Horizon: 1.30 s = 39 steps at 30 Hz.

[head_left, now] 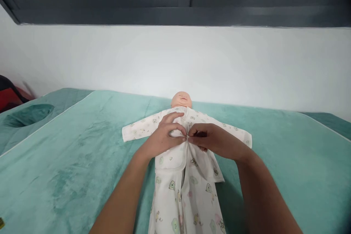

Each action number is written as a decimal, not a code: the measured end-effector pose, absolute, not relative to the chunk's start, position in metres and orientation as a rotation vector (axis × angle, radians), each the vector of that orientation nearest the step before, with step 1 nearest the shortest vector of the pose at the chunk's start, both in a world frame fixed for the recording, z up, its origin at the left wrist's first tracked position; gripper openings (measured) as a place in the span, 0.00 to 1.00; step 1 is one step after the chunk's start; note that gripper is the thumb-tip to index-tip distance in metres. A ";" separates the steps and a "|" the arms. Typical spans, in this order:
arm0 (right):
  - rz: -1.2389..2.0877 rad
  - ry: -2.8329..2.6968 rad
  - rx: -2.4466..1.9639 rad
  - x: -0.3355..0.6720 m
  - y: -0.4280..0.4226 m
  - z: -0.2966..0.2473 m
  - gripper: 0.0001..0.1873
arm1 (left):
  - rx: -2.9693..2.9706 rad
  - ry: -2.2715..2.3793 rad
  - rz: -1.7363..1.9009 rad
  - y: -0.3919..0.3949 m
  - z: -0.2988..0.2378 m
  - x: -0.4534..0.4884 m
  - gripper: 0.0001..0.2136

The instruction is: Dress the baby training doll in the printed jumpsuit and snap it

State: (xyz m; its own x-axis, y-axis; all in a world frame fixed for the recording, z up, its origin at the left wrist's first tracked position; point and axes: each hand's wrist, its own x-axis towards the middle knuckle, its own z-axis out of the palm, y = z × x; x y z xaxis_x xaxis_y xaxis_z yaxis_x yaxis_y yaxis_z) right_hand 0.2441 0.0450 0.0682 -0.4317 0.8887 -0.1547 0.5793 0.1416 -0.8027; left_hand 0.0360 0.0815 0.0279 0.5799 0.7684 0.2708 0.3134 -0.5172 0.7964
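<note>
A doll (181,99) lies face-up in a white printed jacket (170,159).

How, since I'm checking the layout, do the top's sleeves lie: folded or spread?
Spread: the sleeves of the white top extend on either side of the doll, over the green cover.

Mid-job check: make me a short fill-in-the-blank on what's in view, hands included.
1. The left hand and right hand, ____ hands in all, pinch the front of the top.
2. The doll lies face ____ on the green cover.
3. The wall beyond the doll is ____.
4. A red and black thing shows at the ____ edge of the picture.

Missing words: two; up; white; left.
</note>
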 end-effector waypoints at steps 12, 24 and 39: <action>1.383 -1.887 -1.219 0.251 0.056 0.051 0.15 | 2.148 0.802 0.861 0.089 0.023 0.037 0.06; 1.296 -1.867 -1.322 0.247 0.057 0.050 0.14 | 2.082 0.759 0.878 0.093 0.019 0.040 0.06; 1.048 -2.038 -1.440 0.247 0.063 0.049 0.21 | 1.059 2.970 1.383 -0.175 -0.114 -0.162 0.20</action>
State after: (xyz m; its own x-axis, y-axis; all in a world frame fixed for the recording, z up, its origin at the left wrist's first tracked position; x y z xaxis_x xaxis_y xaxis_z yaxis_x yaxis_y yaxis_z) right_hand 0.2466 0.0628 0.0489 -0.3674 0.9270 -0.0756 0.6008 0.1745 -0.7801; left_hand -0.1625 -0.1748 -0.1142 -0.7700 0.3995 0.4975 0.6379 0.4996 0.5861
